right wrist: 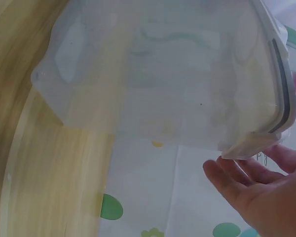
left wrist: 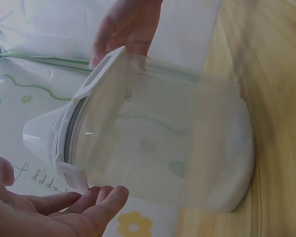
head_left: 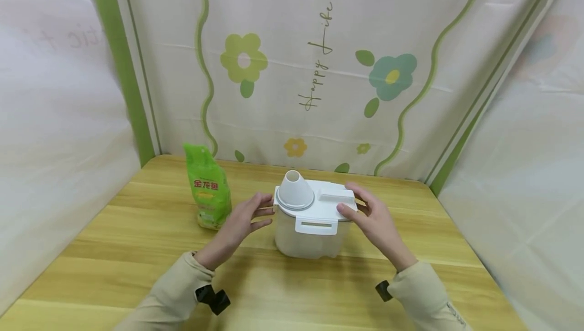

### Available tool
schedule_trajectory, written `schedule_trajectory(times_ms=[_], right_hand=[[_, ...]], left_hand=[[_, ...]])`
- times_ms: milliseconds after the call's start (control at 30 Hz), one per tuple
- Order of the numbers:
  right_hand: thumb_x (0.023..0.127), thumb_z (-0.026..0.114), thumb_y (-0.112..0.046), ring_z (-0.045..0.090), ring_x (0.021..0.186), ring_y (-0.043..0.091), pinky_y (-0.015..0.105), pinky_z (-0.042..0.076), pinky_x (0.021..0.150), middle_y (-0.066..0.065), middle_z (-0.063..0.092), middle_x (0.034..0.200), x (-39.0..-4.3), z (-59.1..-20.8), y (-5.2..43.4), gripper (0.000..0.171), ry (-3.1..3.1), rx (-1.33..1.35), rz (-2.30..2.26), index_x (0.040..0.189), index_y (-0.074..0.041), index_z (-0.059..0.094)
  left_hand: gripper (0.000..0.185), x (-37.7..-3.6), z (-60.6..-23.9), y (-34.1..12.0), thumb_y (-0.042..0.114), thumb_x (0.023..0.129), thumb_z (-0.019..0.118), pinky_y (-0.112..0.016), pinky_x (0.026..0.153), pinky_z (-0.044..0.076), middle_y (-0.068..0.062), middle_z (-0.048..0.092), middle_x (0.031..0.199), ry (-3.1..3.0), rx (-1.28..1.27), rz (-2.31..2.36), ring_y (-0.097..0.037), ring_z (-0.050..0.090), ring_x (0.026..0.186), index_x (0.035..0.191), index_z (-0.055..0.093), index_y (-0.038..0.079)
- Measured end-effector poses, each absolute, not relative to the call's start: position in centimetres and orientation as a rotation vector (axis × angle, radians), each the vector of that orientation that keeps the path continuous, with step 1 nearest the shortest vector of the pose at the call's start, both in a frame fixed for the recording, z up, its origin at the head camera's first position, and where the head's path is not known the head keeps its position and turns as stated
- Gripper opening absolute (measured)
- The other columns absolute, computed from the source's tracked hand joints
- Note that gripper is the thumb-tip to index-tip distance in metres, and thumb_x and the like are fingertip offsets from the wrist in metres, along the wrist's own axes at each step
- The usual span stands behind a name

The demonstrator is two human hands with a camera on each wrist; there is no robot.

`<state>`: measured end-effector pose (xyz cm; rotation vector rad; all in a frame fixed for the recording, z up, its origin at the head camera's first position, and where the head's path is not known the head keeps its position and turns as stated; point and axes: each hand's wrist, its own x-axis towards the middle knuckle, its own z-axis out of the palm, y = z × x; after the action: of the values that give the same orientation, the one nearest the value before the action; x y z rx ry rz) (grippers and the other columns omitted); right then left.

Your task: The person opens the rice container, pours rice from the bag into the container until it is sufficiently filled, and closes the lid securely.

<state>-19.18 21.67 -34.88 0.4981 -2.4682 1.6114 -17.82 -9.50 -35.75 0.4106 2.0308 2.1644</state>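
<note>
A clear storage container (head_left: 305,242) with a white lid (head_left: 326,204) stands upright on the table. The lid carries a cone-shaped white spout (head_left: 295,189), a raised bar handle and side clips; the front clip (head_left: 316,225) faces me. At the container's left end is my left hand (head_left: 246,219), its fingers spread, fingertips by the left clip (left wrist: 73,177). My right hand (head_left: 371,219) is at the right end, thumb on the lid's edge and forefinger by the far corner. Its other fingers touch the underside of the right clip (right wrist: 251,144).
To the left of the container, a green bag (head_left: 207,189) with red lettering stands on the wooden table (head_left: 114,250). White flowered curtains (head_left: 283,118) hang behind the table and along both sides.
</note>
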Motion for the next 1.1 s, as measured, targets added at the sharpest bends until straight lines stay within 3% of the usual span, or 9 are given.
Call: schedule_trajectory(times_ms=[167,433,833,1100], right_hand=[[0.089,0.076,-0.026,0.05,0.121,0.027,0.028,0.052,0.089,0.006,0.047,0.143,-19.7,-34.8,21.7,0.057,-2.486,0.535,1.593,0.139,-0.009,0.055],[0.089,0.076,-0.025,0.05,0.12,0.027,0.026,0.053,0.087,0.005,0.048,0.141,-19.9,-34.9,21.7,0.055,-2.471,0.526,1.645,0.137,-0.009,0.056],[0.091,0.074,-0.024,0.046,0.124,0.02,0.023,0.049,0.09,-0.001,0.042,0.147,-19.8,-36.2,21.5,0.052,-2.403,0.477,1.694,0.138,-0.012,0.057],[0.09,0.075,-0.018,0.048,0.121,0.021,0.023,0.049,0.088,-0.002,0.045,0.145,-19.9,-36.9,21.2,0.047,-2.313,0.488,1.718,0.134,-0.007,0.06]], left_hand=[[0.061,-18.0,-35.4,-9.6,0.037,0.11,0.026,-0.043,0.102,0.044,-0.027,0.045,0.141,1.988,0.429,2.136,-0.04,0.047,0.127,0.142,0.038,-0.012],[0.056,-18.4,-35.0,-9.6,0.034,0.11,0.027,-0.041,0.099,0.047,-0.023,0.05,0.135,1.966,0.357,2.144,-0.037,0.05,0.123,0.14,0.044,-0.01],[0.038,-20.3,-34.3,-9.6,0.014,0.102,0.055,-0.039,0.095,0.05,-0.022,0.059,0.12,1.839,0.193,2.157,-0.029,0.061,0.106,0.128,0.053,-0.015],[0.026,-21.3,-34.7,-9.8,0.002,0.097,0.06,-0.039,0.098,0.048,-0.015,0.063,0.111,1.563,0.074,2.242,-0.023,0.061,0.1,0.119,0.061,-0.012]])
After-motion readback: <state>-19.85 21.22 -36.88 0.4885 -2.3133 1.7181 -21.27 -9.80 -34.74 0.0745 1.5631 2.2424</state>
